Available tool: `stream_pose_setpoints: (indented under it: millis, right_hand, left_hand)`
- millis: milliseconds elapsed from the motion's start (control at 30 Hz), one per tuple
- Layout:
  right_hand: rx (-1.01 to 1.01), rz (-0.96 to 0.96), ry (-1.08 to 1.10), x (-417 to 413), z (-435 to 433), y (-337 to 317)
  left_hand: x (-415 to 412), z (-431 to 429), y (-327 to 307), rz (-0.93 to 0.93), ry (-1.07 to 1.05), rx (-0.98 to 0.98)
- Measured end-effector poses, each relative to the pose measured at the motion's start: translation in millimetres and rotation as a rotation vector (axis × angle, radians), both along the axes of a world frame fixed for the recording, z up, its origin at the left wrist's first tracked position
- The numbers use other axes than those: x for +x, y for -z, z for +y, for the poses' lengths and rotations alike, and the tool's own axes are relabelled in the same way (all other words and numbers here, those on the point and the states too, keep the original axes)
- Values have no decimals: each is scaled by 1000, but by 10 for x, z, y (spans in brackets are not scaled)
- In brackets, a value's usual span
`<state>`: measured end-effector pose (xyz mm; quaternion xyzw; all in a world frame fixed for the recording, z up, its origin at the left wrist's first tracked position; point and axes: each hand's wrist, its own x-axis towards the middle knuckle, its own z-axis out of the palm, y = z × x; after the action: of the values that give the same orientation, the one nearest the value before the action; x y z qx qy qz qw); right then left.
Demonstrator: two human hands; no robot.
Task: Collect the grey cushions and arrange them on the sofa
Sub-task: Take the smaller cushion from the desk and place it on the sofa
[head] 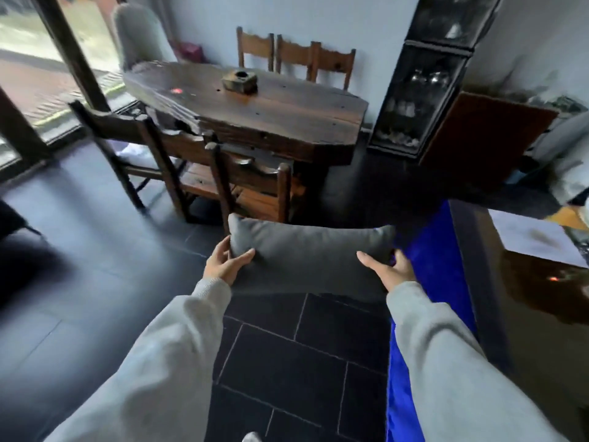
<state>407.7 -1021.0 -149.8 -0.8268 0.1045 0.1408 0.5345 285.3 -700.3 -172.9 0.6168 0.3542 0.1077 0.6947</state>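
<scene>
A grey rectangular cushion (306, 256) hangs in the air in front of me, above the dark tiled floor. My left hand (224, 264) grips its left end, thumb on top and fingers behind. At the cushion's right end my right hand (390, 271) holds it the same way. Both arms wear light grey sleeves. No sofa is clearly in view.
A dark wooden dining table (287, 110) with several wooden chairs (248, 183) stands straight ahead. A bright blue fabric (427, 282) runs along my right side next to a glossy dark table (541, 298). A glass cabinet (424, 90) stands at the back right, a large window (38, 74) on the left.
</scene>
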Motion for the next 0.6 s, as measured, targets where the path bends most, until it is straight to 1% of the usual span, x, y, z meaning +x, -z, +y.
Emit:
stream_pose_setpoints:
  millis: [133, 267, 433, 600]
  right_hand:
    - [1, -69, -194, -82, 1213, -141]
    - [62, -126, -347, -223, 2204, -198]
    - [142, -139, -539, -224, 3247, -107]
    - [176, -93, -725, 12, 4261, 12]
  left_hand:
    - [-646, 908, -104, -47, -269, -18]
    - [-1234, 1540, -97, -95, -474, -37]
    - [-1749, 2089, -53, -97, -647, 31]
    - [-1869, 2635, -15, -43, -784, 110]
